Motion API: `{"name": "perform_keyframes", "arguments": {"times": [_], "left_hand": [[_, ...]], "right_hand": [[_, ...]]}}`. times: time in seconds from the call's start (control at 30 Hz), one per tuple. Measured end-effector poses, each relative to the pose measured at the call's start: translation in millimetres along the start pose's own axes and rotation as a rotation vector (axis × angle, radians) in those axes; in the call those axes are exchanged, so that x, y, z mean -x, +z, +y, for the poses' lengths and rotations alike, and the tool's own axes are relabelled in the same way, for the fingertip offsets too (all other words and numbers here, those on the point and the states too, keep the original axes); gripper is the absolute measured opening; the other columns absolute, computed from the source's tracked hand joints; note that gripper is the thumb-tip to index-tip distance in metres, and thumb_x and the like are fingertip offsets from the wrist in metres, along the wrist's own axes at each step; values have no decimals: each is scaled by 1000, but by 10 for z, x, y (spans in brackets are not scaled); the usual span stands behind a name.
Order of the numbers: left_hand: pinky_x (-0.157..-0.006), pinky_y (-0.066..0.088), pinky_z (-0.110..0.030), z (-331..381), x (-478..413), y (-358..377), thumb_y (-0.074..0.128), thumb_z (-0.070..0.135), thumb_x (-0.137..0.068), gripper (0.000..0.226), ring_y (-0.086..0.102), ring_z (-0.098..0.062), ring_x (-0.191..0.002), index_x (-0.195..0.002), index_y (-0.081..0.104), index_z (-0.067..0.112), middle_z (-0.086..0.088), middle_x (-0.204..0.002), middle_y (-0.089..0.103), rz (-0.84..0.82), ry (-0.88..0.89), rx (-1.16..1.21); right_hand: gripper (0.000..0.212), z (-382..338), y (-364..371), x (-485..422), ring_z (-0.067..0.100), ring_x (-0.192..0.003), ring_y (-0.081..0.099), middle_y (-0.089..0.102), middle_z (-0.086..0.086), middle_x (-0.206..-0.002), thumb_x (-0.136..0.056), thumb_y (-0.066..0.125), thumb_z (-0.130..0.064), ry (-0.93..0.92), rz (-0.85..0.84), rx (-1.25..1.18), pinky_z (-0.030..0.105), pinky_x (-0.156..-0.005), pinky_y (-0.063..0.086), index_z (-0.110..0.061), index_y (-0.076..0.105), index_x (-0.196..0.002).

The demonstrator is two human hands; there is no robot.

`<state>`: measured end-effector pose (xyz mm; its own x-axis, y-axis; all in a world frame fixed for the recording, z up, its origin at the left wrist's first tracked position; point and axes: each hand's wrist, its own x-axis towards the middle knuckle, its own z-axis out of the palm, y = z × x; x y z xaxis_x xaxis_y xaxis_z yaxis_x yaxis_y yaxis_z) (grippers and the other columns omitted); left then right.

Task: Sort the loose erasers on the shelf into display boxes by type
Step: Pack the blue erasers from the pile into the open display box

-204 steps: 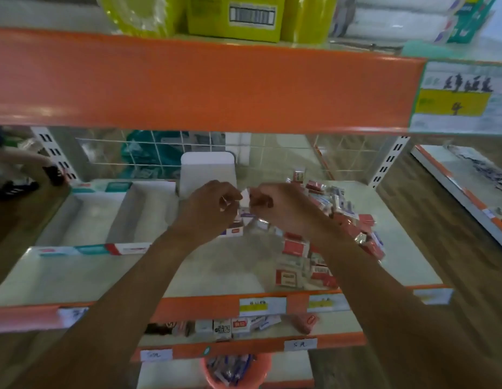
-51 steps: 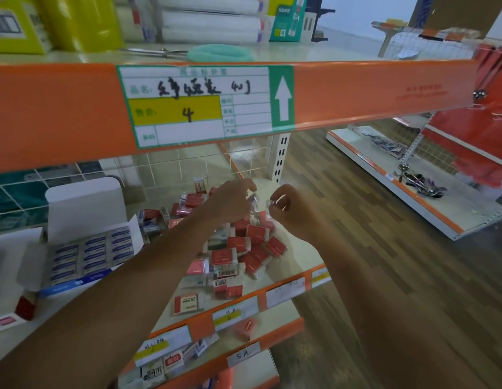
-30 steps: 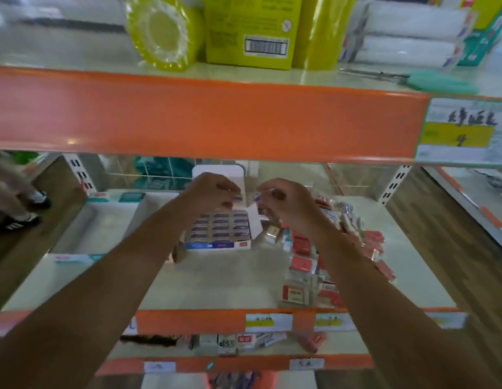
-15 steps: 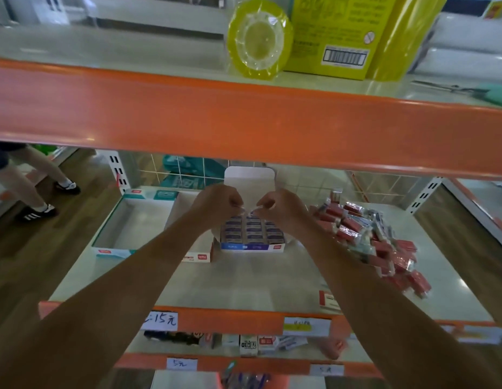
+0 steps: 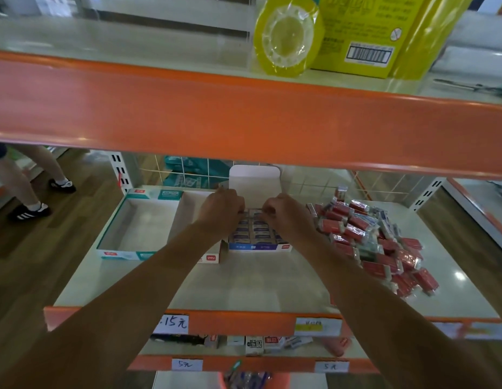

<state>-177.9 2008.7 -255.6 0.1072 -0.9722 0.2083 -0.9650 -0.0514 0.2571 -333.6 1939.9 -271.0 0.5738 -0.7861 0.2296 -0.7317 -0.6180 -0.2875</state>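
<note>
- Reaching over the blue display box [image 5: 255, 245], both hands meet above its back rows.
- The left hand [image 5: 221, 211] has its fingers curled in tight, and so does the right hand [image 5: 283, 216]. Their fingertips nearly touch. Something small may be pinched between them, but I cannot tell.
- The blue display box sits on the shelf [image 5: 244, 287], with its white lid flap [image 5: 254, 178] standing up behind it. Rows of packed erasers [image 5: 261, 235] in blue wrappers fill it.
- Right of that box lies the pile of loose erasers [image 5: 370, 240]. Most are red, in shiny wrap, all jumbled up.
- Just left of the blue box is a white box [image 5: 212, 258]. Further left is a teal box [image 5: 123, 253] that looks empty inside.
- I think each eraser is small and light, a bit squashy, with slippery plastic wrap. It should not break if dropped.
- The best hold is likely a pinch on the two long sides with thumb and finger, so it does not slide out.
- Fitting one into a tight row may need a soft push on its flat top.
</note>
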Motion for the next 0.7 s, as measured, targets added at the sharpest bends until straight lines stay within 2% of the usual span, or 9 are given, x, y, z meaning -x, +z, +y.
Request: {"name": "perform_keyframes", "arguments": {"times": [0.1,0.23,0.37,0.5,0.7], "left_hand": [[-86,50,-30,1,16,7,58,31,-91,22,56,-17,-97,-103,67,16,-4,-105,62,-5,-2,13],[-87,49,-30,10,27,21,58,29,-91,19,55,-17,-100,-103,65,16,-4,-107,60,-1,-11,0],[-90,50,-30,17,39,40,57,28,-92,18,55,-16,-101,-104,64,15,-3,-107,60,17,-25,0],[-89,49,-29,-8,65,44,57,30,-93,19,55,-14,-100,-105,65,18,-2,-108,60,13,-24,10],[-87,47,-28,-16,129,32,53,31,-94,21,55,-15,-99,-107,65,20,-1,-108,61,-32,-7,35]], "right_hand": [[22,-23,24,24,19,-84,63,66,0,-96,-91,59,-34,22,15,-2,26,-66,39,-17,63,-104],[18,-28,53,62,18,-79,61,65,1,-91,-92,56,-32,5,52,33,25,-65,36,-16,63,-98],[19,-45,69,80,21,-78,62,65,3,-90,-94,52,-30,-5,72,50,26,-64,40,-17,65,-100],[25,-73,47,135,25,-84,62,64,6,-95,-96,48,-30,-19,54,81,25,-65,35,-16,65,-108],[29,-76,2,246,24,-85,63,65,7,-98,-96,48,-32,-52,30,93,27,-67,41,-16,64,-113]]}}
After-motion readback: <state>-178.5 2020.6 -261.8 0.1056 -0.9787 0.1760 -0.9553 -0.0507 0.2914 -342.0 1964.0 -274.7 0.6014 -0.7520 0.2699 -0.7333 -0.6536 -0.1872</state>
